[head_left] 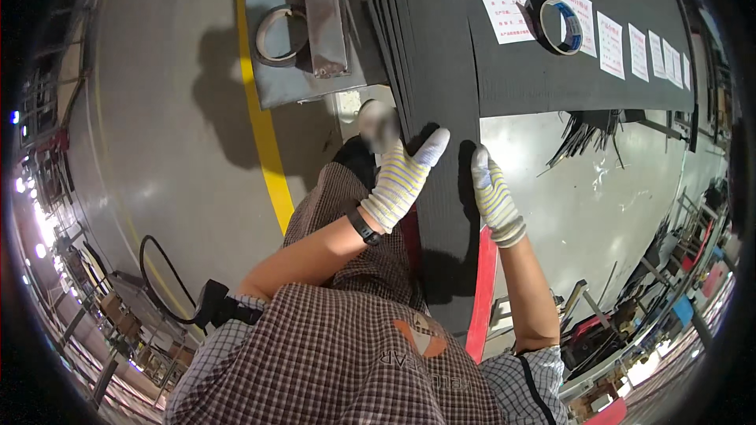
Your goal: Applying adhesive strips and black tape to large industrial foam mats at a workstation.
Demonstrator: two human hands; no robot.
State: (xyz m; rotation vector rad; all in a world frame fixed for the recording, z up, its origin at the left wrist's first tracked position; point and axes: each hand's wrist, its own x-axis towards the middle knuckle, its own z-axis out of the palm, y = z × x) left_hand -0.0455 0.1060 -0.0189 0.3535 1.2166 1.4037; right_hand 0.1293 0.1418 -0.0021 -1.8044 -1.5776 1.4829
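Note:
A stack of long dark grey foam-like strips (441,71) runs from the table toward my body, its layers fanned apart along the far left edge. My left hand (402,173), in a striped knit glove with pale fingertips, grips the stack's left side, thumb lying on top. The ends of its other fingers are blurred beside that edge. On the opposite side my right hand (496,194), gloved alike, holds the right edge; most of its fingers are hidden.
Printed white labels (502,6) lie in a row on dark sheeting (535,83), with a blue-cored tape roll (561,26) on top. Another tape roll (281,35) sits by a metal bar (324,16) on a grey plate. Below are a red rail (482,291) and dark scraps (587,134).

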